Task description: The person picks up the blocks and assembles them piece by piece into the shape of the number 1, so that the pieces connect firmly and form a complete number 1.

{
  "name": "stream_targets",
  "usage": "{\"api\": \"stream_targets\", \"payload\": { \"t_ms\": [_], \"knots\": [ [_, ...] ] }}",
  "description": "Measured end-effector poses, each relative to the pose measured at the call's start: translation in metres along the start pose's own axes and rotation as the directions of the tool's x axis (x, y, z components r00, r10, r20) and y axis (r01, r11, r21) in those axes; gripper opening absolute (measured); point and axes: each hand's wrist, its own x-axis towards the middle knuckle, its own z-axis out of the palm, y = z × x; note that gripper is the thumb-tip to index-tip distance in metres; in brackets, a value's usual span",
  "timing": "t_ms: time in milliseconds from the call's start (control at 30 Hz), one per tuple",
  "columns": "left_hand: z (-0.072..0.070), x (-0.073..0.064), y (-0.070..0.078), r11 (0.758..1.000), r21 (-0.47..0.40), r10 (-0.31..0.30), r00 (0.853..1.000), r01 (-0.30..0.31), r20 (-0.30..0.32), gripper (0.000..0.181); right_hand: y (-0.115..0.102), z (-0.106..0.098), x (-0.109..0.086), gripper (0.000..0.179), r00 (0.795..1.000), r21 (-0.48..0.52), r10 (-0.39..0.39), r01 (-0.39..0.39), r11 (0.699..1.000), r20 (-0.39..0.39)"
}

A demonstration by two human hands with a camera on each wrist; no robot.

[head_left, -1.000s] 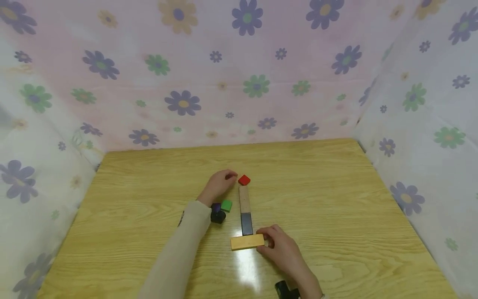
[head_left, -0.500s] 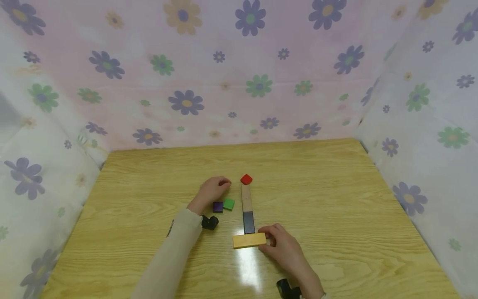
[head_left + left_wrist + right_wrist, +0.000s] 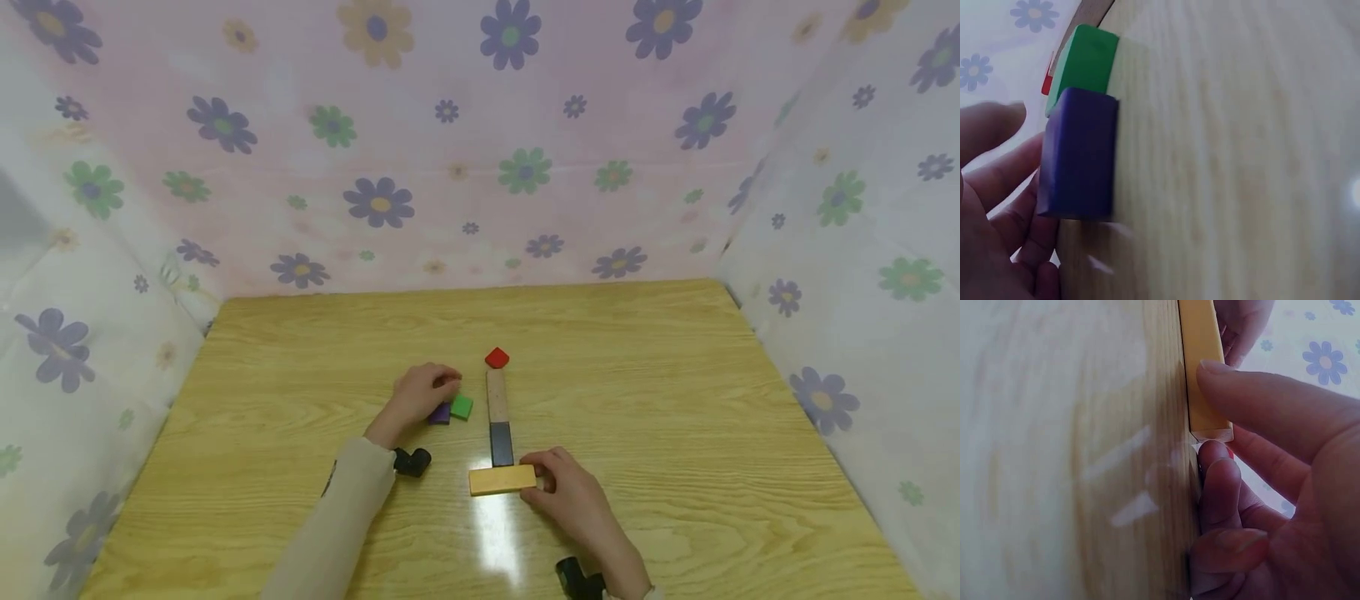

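The right hand [image 3: 567, 493] is pinching the near yellow block [image 3: 498, 480], the loosely parted left hand [image 3: 417, 393] reaching beside the purple block [image 3: 1080, 156].

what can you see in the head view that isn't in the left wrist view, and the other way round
Only the head view: the right hand holding one end of the yellow block, and the dark block beyond it.

Only the left wrist view: the tall side of the purple block, which the left hand partly covers in the head view.

Both: the left hand, purple block, green block, tabletop and flowered cloth. A red sliver in the wrist view is probably the red block.
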Motion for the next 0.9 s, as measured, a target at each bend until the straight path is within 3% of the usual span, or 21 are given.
{"api": "stream_targets", "payload": {
  "t_ms": [433,733,900],
  "knots": [
    [0.007,-0.019,-0.002,0.996,0.026,0.083,0.995,-0.085,0.055,0.044,0.000,-0.001,-0.001,0.035,1.000,-0.003,0.011,-0.011,1.000,-0.005],
    [0.008,-0.027,-0.003,0.995,0.060,0.074,0.996,-0.077,0.051,0.053,-0.001,-0.001,0.001,0.035,1.000,-0.011,-0.004,0.004,1.000,-0.007],
    [0.012,-0.030,-0.002,0.994,0.096,0.057,0.998,-0.058,0.014,0.050,-0.001,-0.002,0.002,0.035,1.000,-0.008,-0.004,0.004,1.000,0.005]
  ]
}}
